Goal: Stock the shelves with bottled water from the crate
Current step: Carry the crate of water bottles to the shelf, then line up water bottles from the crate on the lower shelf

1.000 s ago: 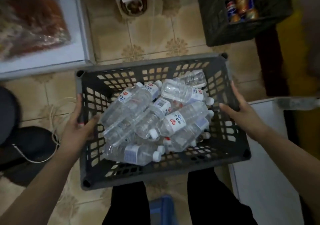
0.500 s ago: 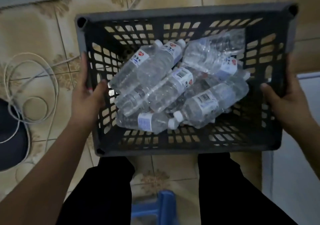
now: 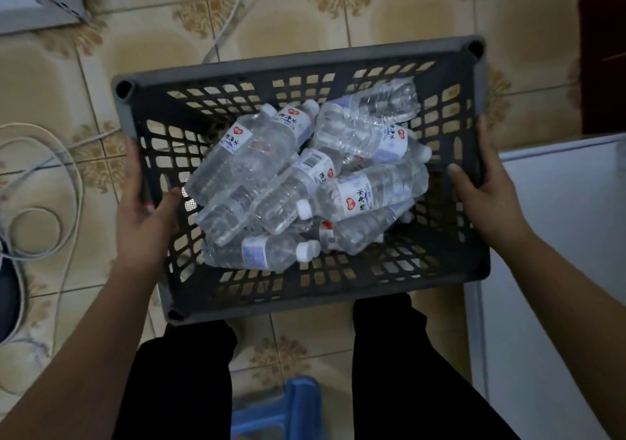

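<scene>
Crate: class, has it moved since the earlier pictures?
Yes. The crate seems carried forward, away from the blue stool: more floor now shows between them.

Dim light, patterned beige floor tiles (image 3: 291, 19), white cable (image 3: 67, 168), blue stool (image 3: 288, 409)

The crate (image 3: 305, 63) is dark grey plastic, walls and floor punched with a grid of little rectangular holes so the floor colour shows through. The bottles (image 3: 305, 182) piled in it are clear with white caps, white labels carrying a red heart logo and dark lettering, and one label shows a black barcode. The floor tiles (image 3: 288, 19) are cream/beige with gold-brown floral medallions at the corners. A white cable (image 3: 72, 172) loops on the left. The trousers (image 3: 389, 372) at the near edge are black, with a bright blue stool (image 3: 288, 412) between them. The cabinet (image 3: 559, 236) on the right is plain white.
</scene>
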